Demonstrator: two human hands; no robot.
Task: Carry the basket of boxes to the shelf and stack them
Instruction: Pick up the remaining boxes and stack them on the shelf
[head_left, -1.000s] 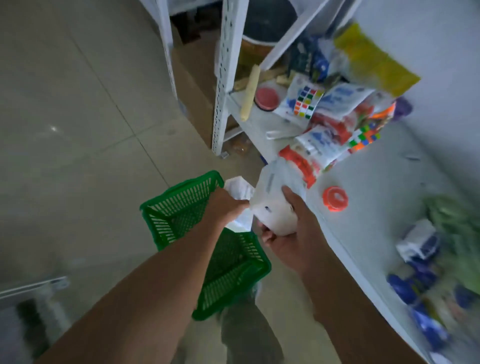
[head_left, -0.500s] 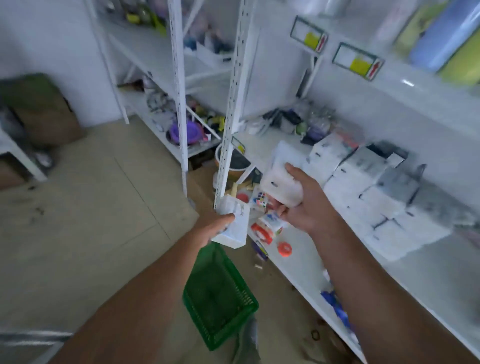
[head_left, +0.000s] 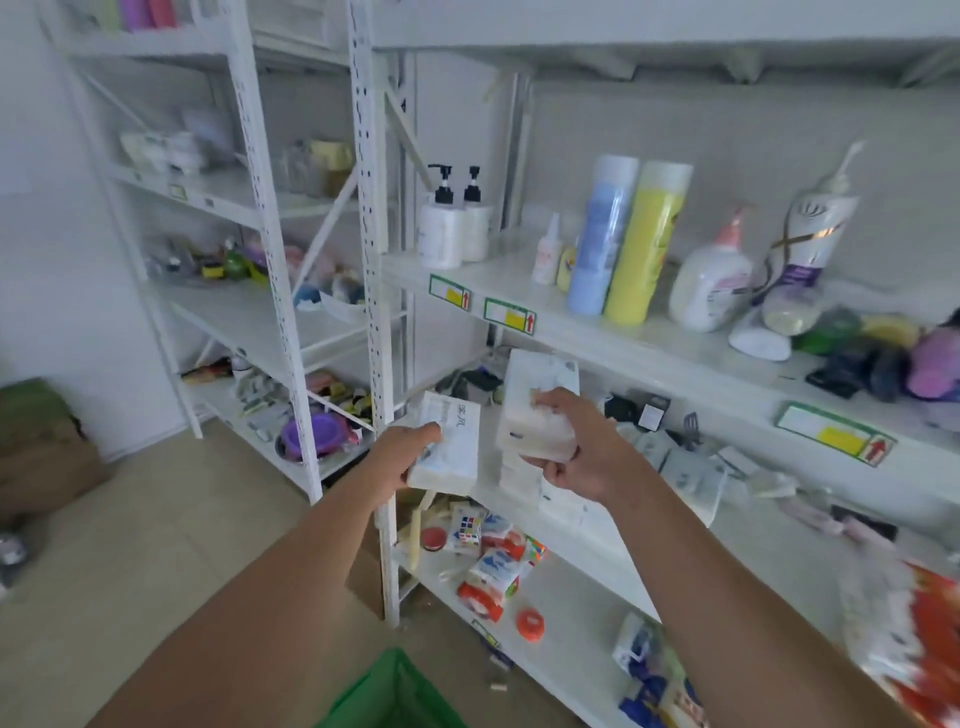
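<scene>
My left hand (head_left: 410, 454) grips a white box (head_left: 451, 444) by its near end, at the left end of the middle shelf (head_left: 592, 525). My right hand (head_left: 576, 441) holds a second white box (head_left: 540, 395) tilted upright, just above a low stack of white boxes (head_left: 519, 475) on that shelf. More white boxes (head_left: 685, 470) lie along the shelf to the right, blurred. Only a corner of the green basket (head_left: 395, 691) shows at the bottom edge, on the floor below my arms.
A white perforated upright (head_left: 374, 291) stands just left of the boxes. The shelf above carries pump bottles (head_left: 452, 223) and tall blue and yellow cylinders (head_left: 623, 239). The bottom shelf holds puzzle cubes (head_left: 467, 525), packets and an orange lid (head_left: 530, 623). A second rack (head_left: 249, 322) stands further left.
My view has swung up from the basket and floor to the shelves. Both hands have lifted their white boxes out of the basket up to the middle shelf.
</scene>
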